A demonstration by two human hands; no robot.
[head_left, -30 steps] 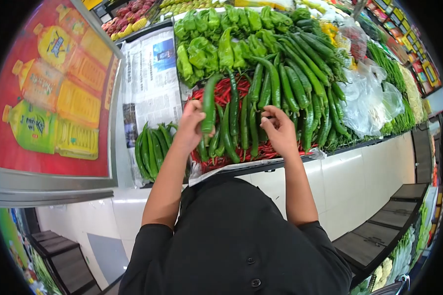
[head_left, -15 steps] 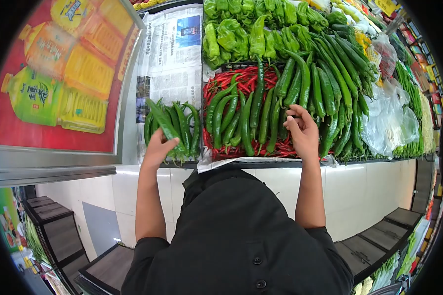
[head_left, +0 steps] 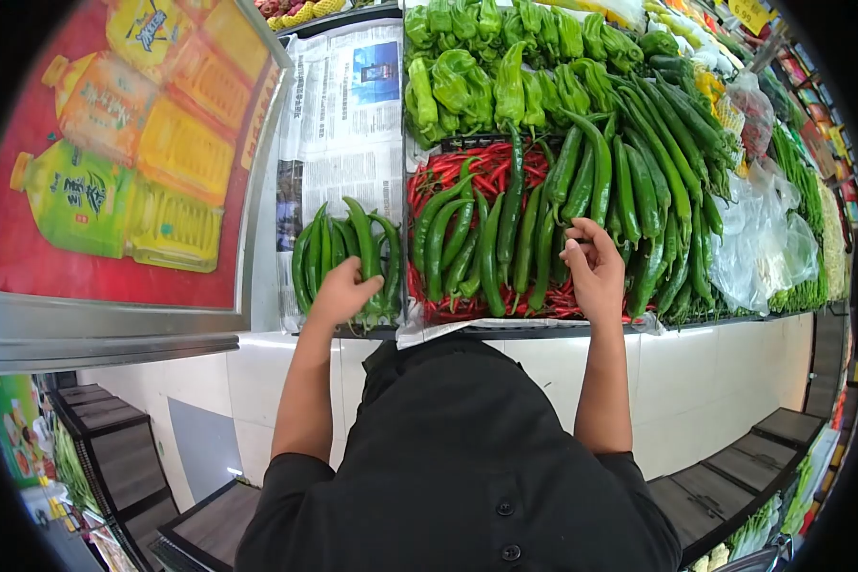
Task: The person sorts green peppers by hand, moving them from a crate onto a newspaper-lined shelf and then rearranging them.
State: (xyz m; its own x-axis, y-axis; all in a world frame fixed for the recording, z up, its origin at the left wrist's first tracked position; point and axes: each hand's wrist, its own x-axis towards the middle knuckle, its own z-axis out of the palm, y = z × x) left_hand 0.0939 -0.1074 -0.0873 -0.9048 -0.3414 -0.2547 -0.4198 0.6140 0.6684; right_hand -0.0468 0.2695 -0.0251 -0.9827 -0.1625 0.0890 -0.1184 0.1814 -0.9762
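Note:
My left hand (head_left: 345,291) is closed around the lower part of a long green chili pepper (head_left: 360,232), over a small row of green chili peppers (head_left: 312,255) lying side by side on newspaper. The held pepper points away from me, nearly in line with the row. My right hand (head_left: 597,274) hovers at the edge of a larger spread of long green chili peppers (head_left: 491,250), its fingers bent and the thumb apart from them, with nothing visible in it. Thin red chilies (head_left: 458,170) show underneath and around that spread.
Newspaper (head_left: 338,124) lines the left section. Light green peppers (head_left: 462,81) are heaped at the back. More long green peppers (head_left: 672,143) and clear plastic bags (head_left: 758,243) lie to the right. A framed drinks poster (head_left: 133,153) stands at the left.
The pepper in my left hand has swung from a slant to nearly straight, down onto the small row. My right hand keeps its bent pose beside the larger spread. The whole view has shifted slightly.

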